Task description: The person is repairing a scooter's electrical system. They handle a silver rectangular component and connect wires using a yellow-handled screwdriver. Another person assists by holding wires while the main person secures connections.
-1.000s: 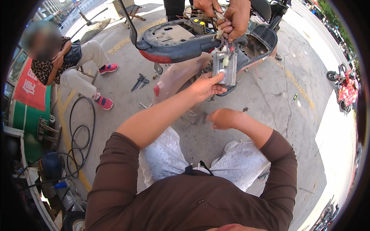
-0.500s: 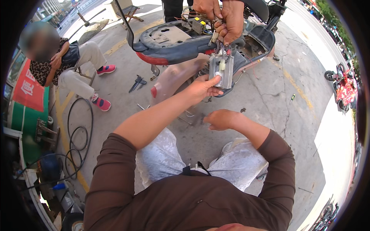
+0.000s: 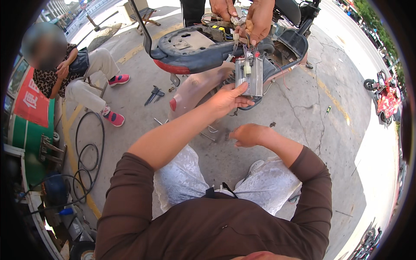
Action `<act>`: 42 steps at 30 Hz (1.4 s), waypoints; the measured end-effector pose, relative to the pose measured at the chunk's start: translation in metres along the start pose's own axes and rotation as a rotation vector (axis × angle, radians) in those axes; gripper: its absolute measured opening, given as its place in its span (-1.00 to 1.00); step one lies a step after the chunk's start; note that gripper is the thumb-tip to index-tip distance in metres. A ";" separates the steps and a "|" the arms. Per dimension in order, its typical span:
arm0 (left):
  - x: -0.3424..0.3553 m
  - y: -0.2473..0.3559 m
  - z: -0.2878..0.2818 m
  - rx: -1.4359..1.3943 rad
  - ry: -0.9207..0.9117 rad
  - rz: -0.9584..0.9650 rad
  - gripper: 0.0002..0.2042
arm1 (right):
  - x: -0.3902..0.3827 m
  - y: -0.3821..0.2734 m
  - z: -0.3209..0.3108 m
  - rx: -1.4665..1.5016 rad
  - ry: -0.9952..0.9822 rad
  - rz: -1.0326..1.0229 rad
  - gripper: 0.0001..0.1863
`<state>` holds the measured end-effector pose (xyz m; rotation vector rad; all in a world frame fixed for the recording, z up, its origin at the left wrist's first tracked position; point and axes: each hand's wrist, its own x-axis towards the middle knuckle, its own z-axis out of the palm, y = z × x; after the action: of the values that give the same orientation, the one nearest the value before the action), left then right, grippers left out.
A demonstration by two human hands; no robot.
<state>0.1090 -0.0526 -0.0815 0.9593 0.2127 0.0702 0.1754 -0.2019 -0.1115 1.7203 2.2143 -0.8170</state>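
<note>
My left hand (image 3: 232, 97) grips the lower part of a finned silver controller box (image 3: 255, 76), with a pale connector (image 3: 247, 69) and wires on its face. My right hand (image 3: 245, 134) hangs lower, over the concrete, fingers curled; whether they hold anything is hidden. Just above the box, another person's two hands (image 3: 260, 21) pinch wires and connectors beside the opened scooter (image 3: 186, 45), whose wiring and a yellow-marked black part (image 3: 219, 31) show. A pink body panel (image 3: 190, 91) is behind my left arm, under the scooter's tail.
A seated person (image 3: 86, 91) is at the left, near a coiled black hose (image 3: 91, 158). Dark tools (image 3: 154, 94), metal rods (image 3: 203, 135) and a screwdriver (image 3: 328, 110) lie on the cracked ground (image 3: 329, 173). A red scooter (image 3: 385, 97) stands at right.
The other person's hands shift slightly left and upward, fingers moving among the connectors. My left hand keeps its hold on the box, which has moved slightly left and up since the first frame.
</note>
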 end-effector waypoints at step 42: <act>-0.002 0.003 0.000 0.007 0.000 -0.036 -0.49 | 0.003 0.000 0.005 -0.015 -0.045 0.014 -0.65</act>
<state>0.1076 -0.0517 -0.0790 0.9624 0.2304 0.0363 0.1734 -0.2019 -0.1168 1.6917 2.1721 -0.8254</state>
